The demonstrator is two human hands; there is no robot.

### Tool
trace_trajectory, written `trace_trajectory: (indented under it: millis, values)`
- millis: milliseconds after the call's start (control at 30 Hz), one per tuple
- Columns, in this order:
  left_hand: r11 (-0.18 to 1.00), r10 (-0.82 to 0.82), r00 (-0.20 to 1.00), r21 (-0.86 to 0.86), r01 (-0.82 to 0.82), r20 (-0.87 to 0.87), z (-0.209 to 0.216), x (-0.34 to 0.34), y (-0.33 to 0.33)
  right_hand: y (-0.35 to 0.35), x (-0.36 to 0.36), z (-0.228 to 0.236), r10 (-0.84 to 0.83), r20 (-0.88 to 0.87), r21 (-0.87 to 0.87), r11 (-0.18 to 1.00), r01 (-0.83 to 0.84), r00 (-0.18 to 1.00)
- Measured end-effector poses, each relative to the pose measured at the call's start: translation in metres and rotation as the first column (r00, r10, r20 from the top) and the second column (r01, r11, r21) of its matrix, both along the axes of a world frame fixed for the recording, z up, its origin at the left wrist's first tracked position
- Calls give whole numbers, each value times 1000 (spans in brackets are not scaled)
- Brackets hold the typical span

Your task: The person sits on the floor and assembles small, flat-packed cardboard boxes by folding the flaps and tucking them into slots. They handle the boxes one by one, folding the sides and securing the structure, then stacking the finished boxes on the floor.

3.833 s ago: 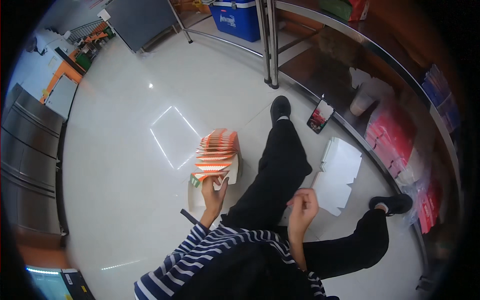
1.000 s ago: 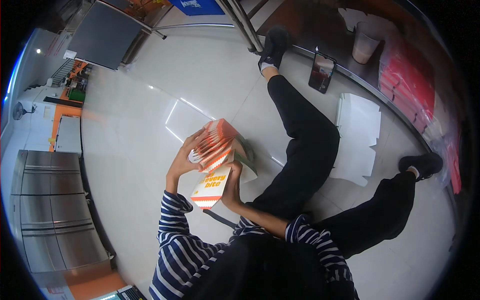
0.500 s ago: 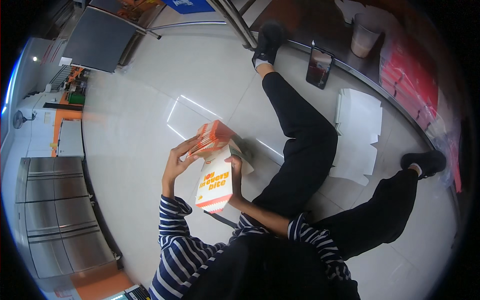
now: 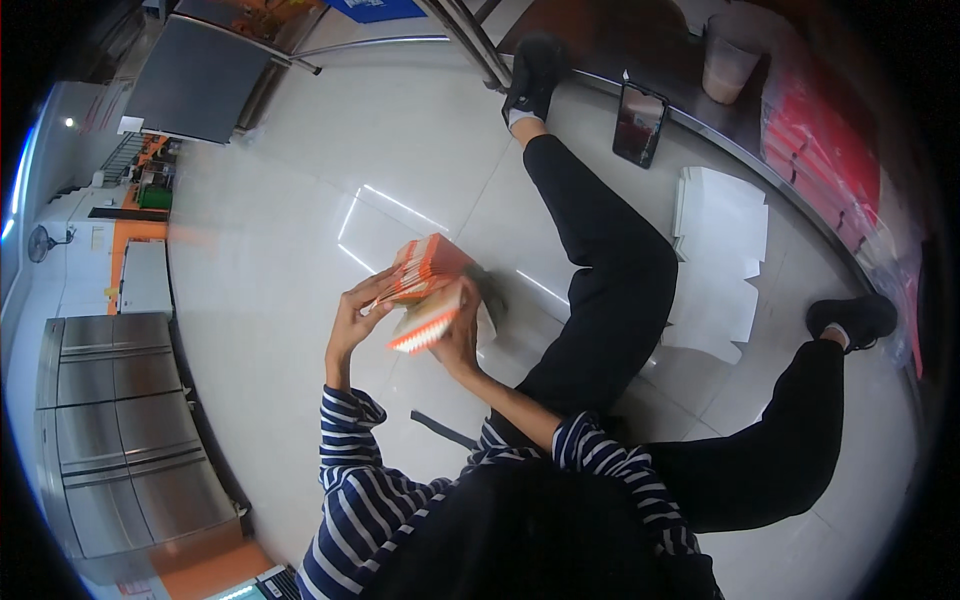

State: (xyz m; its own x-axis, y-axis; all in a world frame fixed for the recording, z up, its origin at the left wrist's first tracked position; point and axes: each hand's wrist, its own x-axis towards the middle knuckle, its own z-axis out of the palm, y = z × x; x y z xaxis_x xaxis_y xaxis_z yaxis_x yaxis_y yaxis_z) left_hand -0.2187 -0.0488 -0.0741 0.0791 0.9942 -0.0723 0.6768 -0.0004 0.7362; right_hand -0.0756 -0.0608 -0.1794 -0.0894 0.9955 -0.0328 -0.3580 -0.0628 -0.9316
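A thick stack of orange-and-white paper food cartons (image 4: 432, 268), nested together, rises in front of me. My left hand (image 4: 357, 315) grips its left side, fingers bent around the edges. My right hand (image 4: 459, 338) is closed on a single carton (image 4: 424, 326) with an orange zigzag rim, just below the stack's near end. That carton is tilted, its printed face now turned away from view, and it is slightly smeared by motion. Whether it touches the stack I cannot tell.
White die-cut cardboard sheets (image 4: 718, 265) lie on the tiled floor beyond my bent leg. A phone (image 4: 640, 124) leans against the dark low shelf (image 4: 600, 40), which carries a plastic cup (image 4: 728, 72) and red wrapped packs (image 4: 815, 150). Steel refrigerators (image 4: 130, 430) stand at left.
My right hand has rotated the single carton, tipping its printed face out of sight and drawing it closer under the stack. My left hand and the stack have barely moved.
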Motion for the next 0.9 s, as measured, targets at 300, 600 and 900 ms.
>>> trace_trajectory:
  millis: [300,600,900]
  values:
    - [999,31,999,-31,-30,38,4,4,2,-26,-9,-37,83,421,118,982,-145,903]
    - [999,-49,992,-12,48,-118,4,18,-8,-12,-21,-38,152,581,93,963,-251,799]
    - [957,257,962,166,-240,-91,-16,60,-27,-41,9,-32,195,87,-264,950,-167,977]
